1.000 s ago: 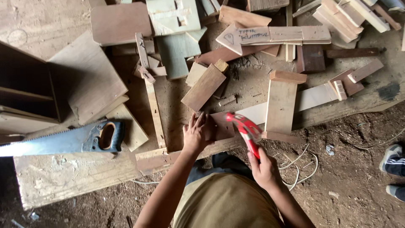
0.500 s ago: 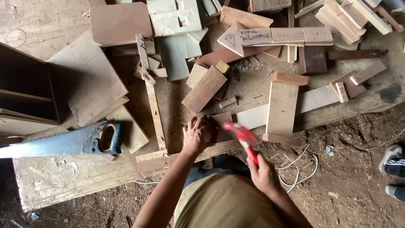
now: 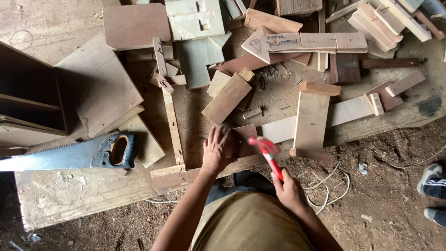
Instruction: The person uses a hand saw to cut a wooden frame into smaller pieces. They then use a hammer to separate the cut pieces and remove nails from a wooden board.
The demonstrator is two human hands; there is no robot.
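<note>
At the far left of the frame a dark open cabinet stood beside a large flat plywood panel. Below them, at lower left, a handsaw lay flat on the rough wooden desk, its blade running off the left edge and its dark handle toward the centre. Just right of the saw a narrow wooden strip ran up and down the frame.

In the lower middle, the left hand lay palm down with fingers spread, pressing on a small reddish-brown wood block that sat on the desk near its front edge. Just to the right, the right hand was wrapped tightly round the red handle of a hammer, whose head hung close beside the block and the left hand's fingers; whether it touched the wood could not be told.

Further right, a pale upright plank with a short cap piece across its top lay on the desk, crossing a long pale board. Scrap offcuts filled the upper right. At the lower right, on the dirt floor, lay loose pale cord, and another person's shoe showed at the edge.
</note>
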